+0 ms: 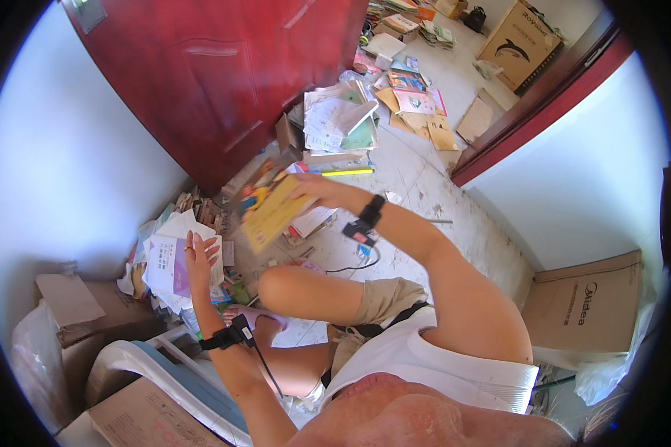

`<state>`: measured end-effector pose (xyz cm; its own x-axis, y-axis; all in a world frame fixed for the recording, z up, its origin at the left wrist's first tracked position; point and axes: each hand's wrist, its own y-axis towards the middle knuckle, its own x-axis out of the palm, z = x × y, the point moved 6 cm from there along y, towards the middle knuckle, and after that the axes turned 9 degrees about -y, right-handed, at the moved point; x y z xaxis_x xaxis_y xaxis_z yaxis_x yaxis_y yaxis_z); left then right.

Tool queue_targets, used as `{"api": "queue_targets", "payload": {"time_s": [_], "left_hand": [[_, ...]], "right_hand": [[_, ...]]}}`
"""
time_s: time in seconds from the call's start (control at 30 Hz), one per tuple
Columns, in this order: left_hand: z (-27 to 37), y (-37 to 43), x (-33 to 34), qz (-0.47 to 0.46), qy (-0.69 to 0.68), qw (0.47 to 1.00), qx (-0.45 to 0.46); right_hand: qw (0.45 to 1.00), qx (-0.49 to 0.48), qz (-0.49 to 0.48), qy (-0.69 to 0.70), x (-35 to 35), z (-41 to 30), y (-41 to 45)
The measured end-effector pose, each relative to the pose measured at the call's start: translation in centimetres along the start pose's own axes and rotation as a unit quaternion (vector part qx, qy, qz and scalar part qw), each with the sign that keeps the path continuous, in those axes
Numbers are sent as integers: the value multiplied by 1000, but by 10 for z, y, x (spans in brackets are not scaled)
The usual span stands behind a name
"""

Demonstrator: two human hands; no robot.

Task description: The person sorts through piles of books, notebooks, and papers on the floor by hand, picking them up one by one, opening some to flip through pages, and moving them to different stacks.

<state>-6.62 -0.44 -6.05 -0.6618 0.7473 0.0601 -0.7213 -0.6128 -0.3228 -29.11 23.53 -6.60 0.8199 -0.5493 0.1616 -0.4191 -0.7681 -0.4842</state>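
Observation:
A yellow booklet with a coloured picture [274,212] is gripped at its upper right corner by my right hand [316,193], above the tiled floor. It is slightly blurred. At the left, my left hand [201,254] has its fingers apart over a white and purple booklet [168,265], which lies on a loose heap of papers. Whether the fingers touch it, I cannot tell. Behind the heap stand stacked books [201,209] by the wall. A black strap with a small device and cable sits on each wrist.
A red door [218,72] stands ajar beyond a stack of papers [338,125]. Booklets and envelopes [416,103] spread across the doorway floor. Cardboard boxes stand at the right [584,304], the far right [517,44] and the lower left [151,416]. A white and blue plastic object [184,380] is beside me.

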Motion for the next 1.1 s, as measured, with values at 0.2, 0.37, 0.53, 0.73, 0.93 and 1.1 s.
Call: {"api": "queue_targets", "payload": {"time_s": [0.2, 0.37, 0.53, 0.73, 0.93, 1.1], "left_hand": [[3, -5, -19, 43, -14, 997, 67], [4, 2, -7, 43, -40, 995, 85], [-11, 12, -28, 56, -41, 983, 169], [11, -2, -29, 111, 47, 974, 190], [33, -21, -41, 164, 20, 965, 203], [52, -30, -44, 196, 6, 952, 234]], "right_hand": [[958, -141, 251, 16, -193, -63, -49], [866, -201, 433, 148, -315, -104, -83], [938, -154, 293, -100, -234, -95, -9], [956, -52, 36, -288, -42, -81, 60], [858, -138, -199, -454, 140, -36, 168], [700, -323, -323, -549, 262, 32, 199]]}}
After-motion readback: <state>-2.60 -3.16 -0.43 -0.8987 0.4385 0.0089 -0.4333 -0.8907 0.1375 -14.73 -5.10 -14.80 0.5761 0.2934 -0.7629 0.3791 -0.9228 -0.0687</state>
